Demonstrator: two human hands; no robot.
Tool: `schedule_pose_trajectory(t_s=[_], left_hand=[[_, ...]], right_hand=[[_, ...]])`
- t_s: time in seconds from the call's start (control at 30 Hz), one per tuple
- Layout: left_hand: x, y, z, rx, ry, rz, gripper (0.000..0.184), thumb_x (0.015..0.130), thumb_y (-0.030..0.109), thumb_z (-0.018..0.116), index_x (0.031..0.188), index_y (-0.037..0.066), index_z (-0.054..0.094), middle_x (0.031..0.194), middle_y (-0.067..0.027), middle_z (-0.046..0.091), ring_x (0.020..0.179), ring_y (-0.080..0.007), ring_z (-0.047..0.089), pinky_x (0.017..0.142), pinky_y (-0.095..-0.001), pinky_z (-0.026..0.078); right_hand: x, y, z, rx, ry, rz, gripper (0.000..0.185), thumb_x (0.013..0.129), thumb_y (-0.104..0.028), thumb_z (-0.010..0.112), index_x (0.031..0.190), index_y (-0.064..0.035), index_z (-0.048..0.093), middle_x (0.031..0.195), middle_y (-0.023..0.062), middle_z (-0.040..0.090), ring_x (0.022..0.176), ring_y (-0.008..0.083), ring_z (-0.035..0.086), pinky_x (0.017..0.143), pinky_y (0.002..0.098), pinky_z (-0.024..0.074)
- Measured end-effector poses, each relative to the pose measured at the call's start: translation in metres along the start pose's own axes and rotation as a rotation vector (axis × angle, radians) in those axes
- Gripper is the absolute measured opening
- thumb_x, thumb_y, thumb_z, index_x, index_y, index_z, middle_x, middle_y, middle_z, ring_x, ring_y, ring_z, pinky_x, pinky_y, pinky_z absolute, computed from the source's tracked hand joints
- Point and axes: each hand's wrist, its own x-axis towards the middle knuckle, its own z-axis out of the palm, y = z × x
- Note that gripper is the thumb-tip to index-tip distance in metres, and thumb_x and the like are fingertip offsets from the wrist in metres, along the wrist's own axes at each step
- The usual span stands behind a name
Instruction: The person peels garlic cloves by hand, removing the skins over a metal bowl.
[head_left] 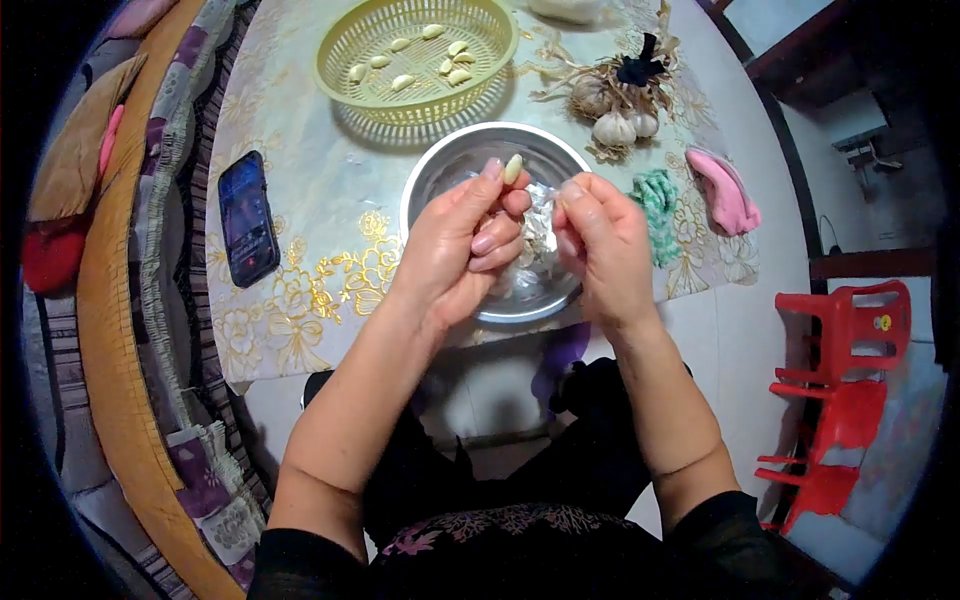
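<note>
My left hand point(465, 235) pinches a pale garlic clove point(514, 168) between thumb and fingertips, above a round metal bowl point(420, 172). Close by on the right, my right hand point(602, 235) has thumb and forefinger pressed together; what they hold, if anything, is too small to make out. Papery garlic skins point(536, 232) lie in the bowl, partly hidden by both hands. Beyond the bowl, a yellow-green plastic basket point(420, 112) holds several peeled cloves point(402, 82). A bundle of whole garlic bulbs point(613, 130) with dry stalks rests at the upper right.
A phone point(248, 218) lies on the patterned tablecloth at the left. Right of the bowl are a green textured cloth point(655, 212) and a pink cloth item point(724, 190). Red plastic chairs point(850, 335) stand on the floor at the right, and a wood-edged seat point(120, 330) is at the left.
</note>
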Motion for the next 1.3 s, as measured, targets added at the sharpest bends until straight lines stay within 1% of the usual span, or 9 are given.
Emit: schedule_pose_trajectory(t_s=[0.4,0.57,0.67,0.77,0.87,0.9,1.03,1.17,1.3], left_hand=[[0.015,0.065,-0.014,0.185,0.174,0.479,0.021,0.090,0.009,0.054,0.108,-0.003,0.051,0.088,-0.0100,0.057,0.048,-0.0033,0.035,0.040,-0.0164,0.027],[0.029,0.080,-0.019,0.238,0.121,0.478,0.042,0.090,0.003,0.044,0.129,-0.007,0.033,0.131,-0.0261,0.042,0.054,-0.0041,0.035,0.044,-0.0162,0.034],[0.025,0.074,-0.010,0.352,0.124,0.528,0.042,0.090,0.005,0.044,0.129,-0.007,0.033,0.129,-0.0244,0.044,0.053,-0.0038,0.033,0.043,-0.0155,0.032],[0.024,0.067,-0.021,0.172,-0.108,0.394,0.042,0.092,0.008,0.042,0.131,-0.007,0.033,0.130,-0.0236,0.043,0.059,-0.0059,0.043,0.050,-0.0163,0.040],[0.016,0.044,0.000,-0.021,-0.018,0.284,0.038,0.094,0.014,0.040,0.128,-0.005,0.038,0.124,-0.0247,0.048,0.073,-0.0135,0.055,0.065,-0.0244,0.049],[0.013,0.042,-0.002,-0.133,-0.247,0.215,0.039,0.097,0.019,0.035,0.127,-0.005,0.038,0.126,-0.0250,0.046,0.098,-0.0234,0.057,0.088,-0.0331,0.048],[0.004,0.019,0.010,-0.157,-0.095,0.172,0.054,0.098,0.033,0.029,0.134,-0.008,0.029,0.138,-0.0249,0.034,0.128,-0.0327,0.036,0.106,-0.0419,0.031],[0.005,0.002,0.014,-0.025,-0.082,0.147,0.061,0.097,0.043,0.026,0.134,-0.007,0.031,0.138,-0.0235,0.035,0.127,-0.0314,0.037,0.106,-0.0413,0.030],[0.006,-0.006,0.013,0.093,-0.032,0.193,0.059,0.097,0.043,0.028,0.131,-0.004,0.037,0.133,-0.0205,0.042,0.123,-0.0273,0.041,0.103,-0.0393,0.033]], right_hand=[[0.003,0.009,0.011,-0.318,-0.061,-0.075,0.029,0.091,-0.021,0.055,0.069,-0.0023,0.057,0.058,-0.0042,0.047,0.054,0.0033,0.040,0.049,0.0210,0.0322],[0.003,0.014,0.008,-0.353,-0.109,-0.068,0.023,0.088,-0.018,0.059,0.074,-0.0007,0.059,0.061,-0.0032,0.051,0.056,0.0040,0.042,0.049,0.0213,0.0342],[0.005,0.017,0.008,-0.353,-0.087,-0.089,0.022,0.087,-0.017,0.061,0.074,-0.0001,0.059,0.062,-0.0026,0.053,0.056,0.0043,0.043,0.049,0.0220,0.0348],[0.006,0.016,0.007,-0.423,-0.066,-0.117,0.021,0.086,-0.017,0.062,0.075,0.0002,0.059,0.062,-0.0019,0.054,0.056,0.0039,0.043,0.049,0.0220,0.0354],[0.003,0.008,0.003,-0.546,-0.088,-0.100,0.018,0.086,-0.016,0.063,0.079,0.0001,0.059,0.062,-0.0007,0.055,0.056,0.0038,0.044,0.049,0.0220,0.0362],[0.003,0.008,0.001,-0.571,-0.088,-0.102,0.017,0.085,-0.015,0.063,0.080,-0.0001,0.059,0.063,-0.0002,0.055,0.056,0.0042,0.044,0.049,0.0223,0.0367],[0.000,0.006,0.009,-0.499,0.067,-0.305,0.013,0.083,-0.012,0.066,0.085,-0.0012,0.059,0.069,0.0028,0.055,0.057,0.0074,0.047,0.050,0.0238,0.0390],[0.005,0.004,0.015,-0.637,-0.029,-0.513,0.022,0.078,-0.009,0.067,0.096,-0.0006,0.057,0.085,0.0084,0.054,0.066,0.0124,0.053,0.056,0.0234,0.0438],[0.008,0.011,0.007,-0.569,-0.120,-0.410,0.024,0.081,-0.005,0.064,0.103,-0.0004,0.057,0.089,0.0034,0.059,0.073,0.0112,0.058,0.067,0.0225,0.0482]])
